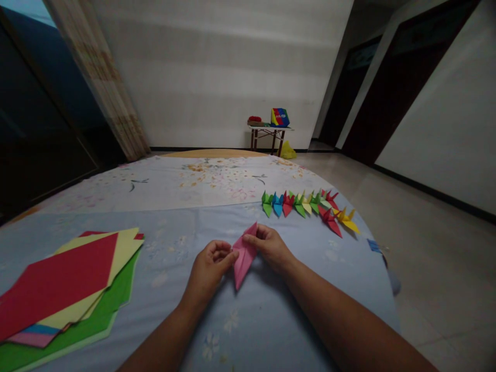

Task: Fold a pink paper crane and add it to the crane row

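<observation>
A pink folded paper [244,257], shaped like a long narrow diamond, lies between my hands on the blue floral tablecloth [271,320]. My left hand [211,266] pinches its left edge with curled fingers. My right hand [271,245] grips its upper right side, thumb on top. Both hands are closed on the paper.
A stack of coloured paper sheets [65,289], red on top over yellow and green, lies at the left. A row of several folded paper cranes [310,205] in mixed colours stands at the right. A small table [269,133] with a bright bag stands by the far wall.
</observation>
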`<state>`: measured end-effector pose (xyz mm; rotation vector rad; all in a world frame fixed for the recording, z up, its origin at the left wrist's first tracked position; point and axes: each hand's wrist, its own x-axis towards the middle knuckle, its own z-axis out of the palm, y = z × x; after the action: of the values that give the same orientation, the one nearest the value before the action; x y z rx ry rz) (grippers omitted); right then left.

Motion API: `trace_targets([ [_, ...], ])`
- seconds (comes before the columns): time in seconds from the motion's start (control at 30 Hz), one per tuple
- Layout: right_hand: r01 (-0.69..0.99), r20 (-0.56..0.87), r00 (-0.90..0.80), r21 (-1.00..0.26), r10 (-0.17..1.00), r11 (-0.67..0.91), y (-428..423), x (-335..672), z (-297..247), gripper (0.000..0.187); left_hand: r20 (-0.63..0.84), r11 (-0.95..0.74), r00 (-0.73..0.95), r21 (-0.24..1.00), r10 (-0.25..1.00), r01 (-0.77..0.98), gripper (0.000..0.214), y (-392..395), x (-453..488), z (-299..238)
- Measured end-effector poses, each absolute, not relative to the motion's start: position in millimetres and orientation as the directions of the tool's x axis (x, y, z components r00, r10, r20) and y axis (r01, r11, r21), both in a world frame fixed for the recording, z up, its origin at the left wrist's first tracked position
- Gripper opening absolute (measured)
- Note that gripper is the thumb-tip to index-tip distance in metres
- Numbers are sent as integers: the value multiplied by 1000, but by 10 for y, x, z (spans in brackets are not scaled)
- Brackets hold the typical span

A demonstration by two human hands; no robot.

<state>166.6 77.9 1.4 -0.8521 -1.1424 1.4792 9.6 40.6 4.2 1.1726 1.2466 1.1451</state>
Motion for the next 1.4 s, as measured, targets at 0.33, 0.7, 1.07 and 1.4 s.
trace_targets([
  [0.33, -310, 80, -222, -951, 972, 8, 760, 1659, 37, 28, -70, 71, -37, 997, 997, 16, 27, 400, 109, 78],
  [0.7, -285, 88, -230, -958, 969, 19, 771, 1670, 0, 26, -57, 57, -19, 998, 998, -5, 23, 418, 80, 96],
  [1.07, -293, 88, -207, -956, 974, 24, 777, 1658, -4, 24, -87, 87, 10, 995, 996, -41, 23, 415, 80, 105],
  [1.4, -313, 80, -179, -950, 981, 21, 764, 1646, 19, 27, -112, 127, 96, 977, 989, -169, 29, 409, 110, 111],
])
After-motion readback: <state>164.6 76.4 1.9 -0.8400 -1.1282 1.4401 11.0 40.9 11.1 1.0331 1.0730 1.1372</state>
